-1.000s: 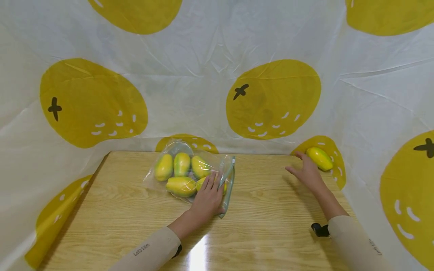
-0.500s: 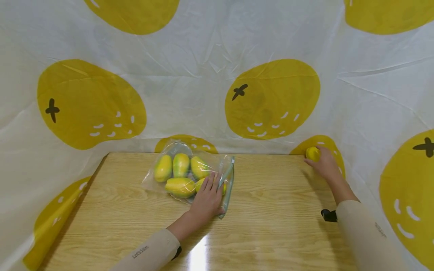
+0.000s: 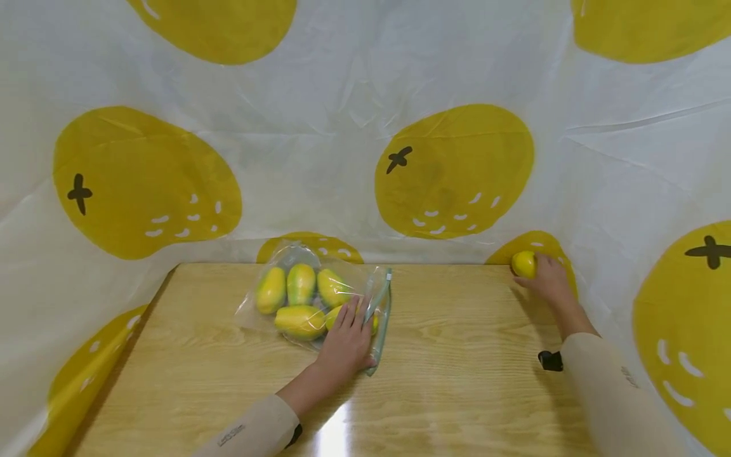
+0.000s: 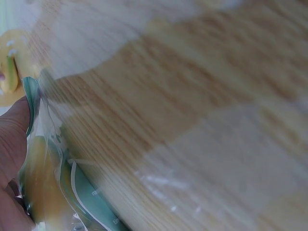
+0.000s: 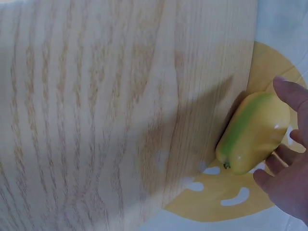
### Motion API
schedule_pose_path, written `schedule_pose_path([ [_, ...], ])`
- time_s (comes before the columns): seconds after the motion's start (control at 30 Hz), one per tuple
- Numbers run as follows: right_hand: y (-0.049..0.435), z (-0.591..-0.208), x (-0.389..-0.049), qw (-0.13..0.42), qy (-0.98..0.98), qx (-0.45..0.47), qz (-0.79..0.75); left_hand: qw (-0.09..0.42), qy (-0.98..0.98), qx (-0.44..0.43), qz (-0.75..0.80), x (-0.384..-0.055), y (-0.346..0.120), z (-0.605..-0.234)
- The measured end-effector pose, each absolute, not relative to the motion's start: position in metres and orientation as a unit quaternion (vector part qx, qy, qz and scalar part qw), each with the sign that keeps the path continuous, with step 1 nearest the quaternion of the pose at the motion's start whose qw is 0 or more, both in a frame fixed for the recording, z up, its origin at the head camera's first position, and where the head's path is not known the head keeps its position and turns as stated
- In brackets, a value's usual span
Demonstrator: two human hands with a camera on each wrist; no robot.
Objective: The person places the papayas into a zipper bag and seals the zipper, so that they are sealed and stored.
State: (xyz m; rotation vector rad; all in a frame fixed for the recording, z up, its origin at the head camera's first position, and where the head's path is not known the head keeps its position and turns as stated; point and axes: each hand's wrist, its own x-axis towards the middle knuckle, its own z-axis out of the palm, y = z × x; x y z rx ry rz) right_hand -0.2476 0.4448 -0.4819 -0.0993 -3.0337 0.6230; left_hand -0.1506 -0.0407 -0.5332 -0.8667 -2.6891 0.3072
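Left hand: [image 3: 345, 339] just below the centre of the head view, fingers extended and resting on the bag, not clenched.
Right hand: [image 3: 548, 279] right of the frame, thumb and fingers grasping the loose fruit.
Loose fruit: [image 3: 523, 264] yellow with a green streak, at the surface's [image 3: 445, 330] upper right corner.
Bag: [image 3: 384, 324] clear plastic, left of centre, green zip edge facing right.
Bagged fruits: [image 3: 301, 284] five show, one partly under the left fingers.
Backdrop: [image 3: 308, 178] white cloth, yellow fruit print, across the upper frame.

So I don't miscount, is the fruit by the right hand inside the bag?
No, that fruit is at the far right corner of the table, apart from the bag.
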Motion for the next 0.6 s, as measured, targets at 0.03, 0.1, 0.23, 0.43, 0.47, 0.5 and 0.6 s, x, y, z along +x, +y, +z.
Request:
schedule_pose_path([
  [0.03, 0.444, -0.483, -0.247, 0.023, -0.979, -0.037, 0.199, 0.152, -0.935, -0.301, 0.107, -0.150, -0.041, -0.534],
  [0.1, 0.444, -0.486, -0.246, 0.026, -0.979, -0.050, 0.197, 0.159, -0.934, -0.302, 0.105, -0.149, -0.042, -0.534],
  [0.23, 0.444, -0.492, -0.244, 0.047, -0.976, -0.066, 0.202, 0.170, -0.931, -0.307, 0.099, -0.149, -0.043, -0.535],
  [0.43, 0.442, -0.496, -0.240, 0.068, -0.977, -0.067, 0.193, 0.176, -0.929, -0.308, 0.108, -0.149, -0.044, -0.535],
  [0.47, 0.441, -0.496, -0.240, 0.068, -0.977, -0.067, 0.191, 0.175, -0.929, -0.308, 0.109, -0.149, -0.044, -0.535],
  [0.5, 0.440, -0.496, -0.239, 0.067, -0.977, -0.067, 0.190, 0.173, -0.929, -0.307, 0.110, -0.149, -0.044, -0.534],
  [0.6, 0.438, -0.495, -0.236, 0.063, -0.977, -0.067, 0.194, 0.168, -0.930, -0.307, 0.110, -0.148, -0.043, -0.534],
])
